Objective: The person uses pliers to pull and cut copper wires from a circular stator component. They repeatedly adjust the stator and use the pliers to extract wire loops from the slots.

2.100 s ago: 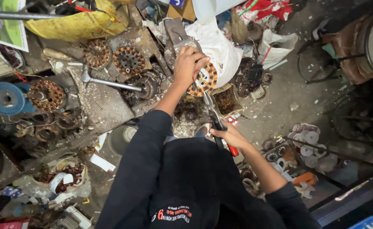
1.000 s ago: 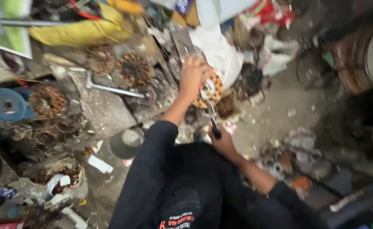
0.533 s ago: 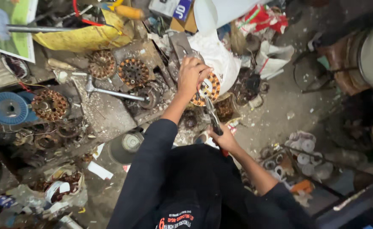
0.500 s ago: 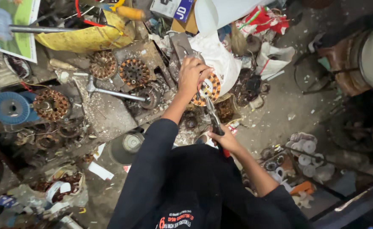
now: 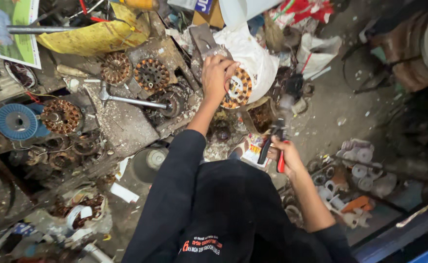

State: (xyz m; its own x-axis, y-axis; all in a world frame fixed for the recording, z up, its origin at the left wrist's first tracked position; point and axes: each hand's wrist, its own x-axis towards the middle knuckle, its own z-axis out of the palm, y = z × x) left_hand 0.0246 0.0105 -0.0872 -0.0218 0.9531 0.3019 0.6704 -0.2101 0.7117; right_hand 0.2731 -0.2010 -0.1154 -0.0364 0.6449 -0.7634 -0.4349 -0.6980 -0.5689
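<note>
Pliers (image 5: 271,141) had come off the stator (image 5: 237,88) since half a sec before & sat lower, back toward the body, jaws blurred. Right hand (image 5: 286,157) was closed round the red and black handles; left hand (image 5: 217,76) was clamped on the stator's left rim, fingers curled over its edge, pinning it against the white sack (image 5: 253,51) on the bench edge.

Judging by that, the winding work wanted the left grip kept firm w/ fingertips clear of the copper slots, pliers brought in square to one wire at a time, pulling along the slot, not sideways.

Packaging etc., big to small: yellow sack (image 5: 90,36) well left of the left fingers, beyond the spare stators; green-and-white poster (image 5: 17,34) far left at the corner; brown carton w/ blue label (image 5: 206,9) just above the left fingers; red-white wrapper (image 5: 304,12) up-right of them; small printed leaflet (image 5: 254,151) just left of the right fingers.
</note>
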